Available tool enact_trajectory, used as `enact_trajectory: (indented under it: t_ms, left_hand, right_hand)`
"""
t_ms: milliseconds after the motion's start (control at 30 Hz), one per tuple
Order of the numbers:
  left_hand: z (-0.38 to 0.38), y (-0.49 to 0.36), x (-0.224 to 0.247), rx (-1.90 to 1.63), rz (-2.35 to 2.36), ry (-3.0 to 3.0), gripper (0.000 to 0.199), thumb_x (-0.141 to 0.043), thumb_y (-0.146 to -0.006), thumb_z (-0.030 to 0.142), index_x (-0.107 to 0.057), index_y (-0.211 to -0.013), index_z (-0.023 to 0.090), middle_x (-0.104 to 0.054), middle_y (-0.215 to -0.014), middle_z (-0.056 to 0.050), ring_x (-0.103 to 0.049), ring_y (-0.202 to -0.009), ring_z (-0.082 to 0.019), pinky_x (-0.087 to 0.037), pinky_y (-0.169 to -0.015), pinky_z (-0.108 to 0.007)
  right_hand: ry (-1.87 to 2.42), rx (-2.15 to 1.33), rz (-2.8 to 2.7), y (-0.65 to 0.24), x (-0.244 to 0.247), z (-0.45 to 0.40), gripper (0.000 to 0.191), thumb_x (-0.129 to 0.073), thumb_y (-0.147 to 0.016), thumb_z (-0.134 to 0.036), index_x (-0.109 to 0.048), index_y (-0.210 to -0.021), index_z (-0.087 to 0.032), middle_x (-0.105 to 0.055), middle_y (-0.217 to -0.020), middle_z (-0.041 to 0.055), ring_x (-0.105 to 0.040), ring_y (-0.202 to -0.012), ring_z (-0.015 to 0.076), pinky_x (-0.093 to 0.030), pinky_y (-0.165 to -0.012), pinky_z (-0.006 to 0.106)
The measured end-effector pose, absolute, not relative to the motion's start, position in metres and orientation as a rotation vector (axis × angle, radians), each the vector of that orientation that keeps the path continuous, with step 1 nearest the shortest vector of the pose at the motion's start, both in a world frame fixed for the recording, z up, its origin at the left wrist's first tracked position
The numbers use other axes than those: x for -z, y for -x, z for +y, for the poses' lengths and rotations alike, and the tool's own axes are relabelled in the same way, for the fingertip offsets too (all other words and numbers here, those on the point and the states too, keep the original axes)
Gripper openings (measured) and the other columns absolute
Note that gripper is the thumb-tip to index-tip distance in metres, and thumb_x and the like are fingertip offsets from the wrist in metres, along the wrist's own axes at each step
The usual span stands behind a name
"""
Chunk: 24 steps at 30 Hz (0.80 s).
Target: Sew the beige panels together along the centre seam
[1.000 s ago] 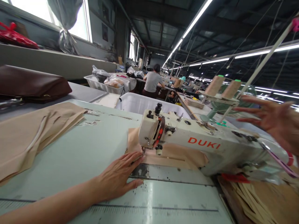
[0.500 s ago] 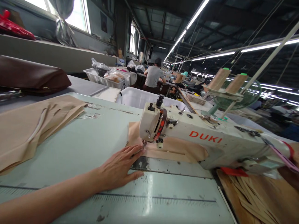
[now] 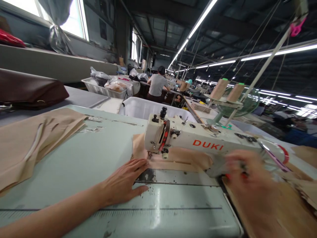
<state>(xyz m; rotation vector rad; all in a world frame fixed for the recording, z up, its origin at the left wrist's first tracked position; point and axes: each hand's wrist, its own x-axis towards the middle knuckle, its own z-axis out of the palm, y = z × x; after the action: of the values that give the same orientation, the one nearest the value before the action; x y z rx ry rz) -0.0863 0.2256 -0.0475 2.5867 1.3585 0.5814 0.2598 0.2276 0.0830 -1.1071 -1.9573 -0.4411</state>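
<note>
A white sewing machine (image 3: 184, 140) with red lettering stands over a tan fabric piece (image 3: 198, 157), which has a narrow zipper-like slot along it. My left hand (image 3: 125, 180) lies flat, fingers stretched, its tips on the fabric's near edge beside the presser foot (image 3: 149, 155). The thumb rests apart on the pale green table (image 3: 99, 155). Smeared by motion, my right hand (image 3: 255, 188) is in front of the machine's right end. Its fingers look curled, and something dark and red shows by them; whether it is held I cannot tell.
Tan fabric pieces (image 3: 56, 129) lie stacked at left, near a dark brown bag (image 3: 29, 87). Behind the machine are a white bin (image 3: 138, 107), thread cones (image 3: 219, 89) and a green fan (image 3: 251, 102). A person in grey (image 3: 157, 85) sits farther back.
My right hand has come leftward from the right edge to the front of the machine. My left hand stays by the presser foot. The whole view has shifted slightly.
</note>
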Motion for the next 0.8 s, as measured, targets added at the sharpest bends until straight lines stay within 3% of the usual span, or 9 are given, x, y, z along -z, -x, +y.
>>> enact_trajectory:
  t_ms: [67, 133, 267, 600, 800]
  left_hand:
    - [0.226, 0.086, 0.05, -0.605, 1.352, -2.594, 0.067, -0.062, -0.09, 0.048, -0.045, -0.147, 0.015, -0.044, -0.151, -0.014, -0.041, -0.138, -0.033, -0.034, -0.115, -0.049]
    - [0.226, 0.086, 0.051, -0.623, 1.35, -2.597, 0.067, -0.063, -0.09, 0.046, -0.044, -0.147, 0.016, -0.044, -0.15, -0.014, -0.041, -0.138, -0.032, -0.034, -0.116, -0.048]
    - [0.226, 0.087, 0.05, -0.662, 1.335, -2.581, 0.067, -0.066, -0.088, 0.042, -0.045, -0.146, 0.018, -0.046, -0.149, -0.012, -0.043, -0.137, -0.032, -0.035, -0.115, -0.049]
    - [0.231, 0.088, 0.044, -0.562, 1.368, -2.594, 0.074, -0.067, -0.085, 0.044, -0.042, -0.148, 0.013, -0.041, -0.152, -0.014, -0.039, -0.139, -0.033, -0.03, -0.117, -0.051]
    - [0.232, 0.09, 0.048, -0.578, 1.337, -2.592, 0.076, -0.065, -0.087, 0.049, -0.039, -0.15, 0.015, -0.039, -0.154, -0.014, -0.037, -0.141, -0.032, -0.029, -0.118, -0.051]
  right_hand:
    - [0.976, 0.227, -2.252, -0.203, -0.039, 0.235, 0.01, -0.056, -0.096, -0.027, -0.063, -0.102, -0.023, -0.064, -0.108, 0.0053, -0.06, -0.101, 0.019, -0.05, -0.088, 0.031]
    - [0.882, 0.038, -2.491, -0.163, 0.001, 0.252, 0.023, -0.058, -0.094, -0.018, -0.064, -0.115, -0.023, -0.066, -0.118, 0.004, -0.059, -0.108, 0.0199, -0.049, -0.095, 0.034]
    - [0.908, 0.026, -2.617, -0.142, 0.046, 0.286, 0.034, -0.051, -0.098, -0.016, -0.061, -0.128, -0.027, -0.064, -0.128, 0.0028, -0.06, -0.109, 0.0208, -0.047, -0.098, 0.039]
    - [0.967, 0.102, -2.617, -0.144, 0.054, 0.288, 0.053, -0.05, -0.09, -0.002, -0.054, -0.139, -0.023, -0.057, -0.138, 0.0026, -0.058, -0.117, 0.0237, -0.041, -0.107, 0.042]
    - [0.969, 0.038, -2.574, -0.145, 0.053, 0.291, 0.05, -0.05, -0.093, -0.006, -0.055, -0.137, -0.028, -0.058, -0.138, -0.0012, -0.055, -0.122, 0.0224, -0.042, -0.106, 0.042]
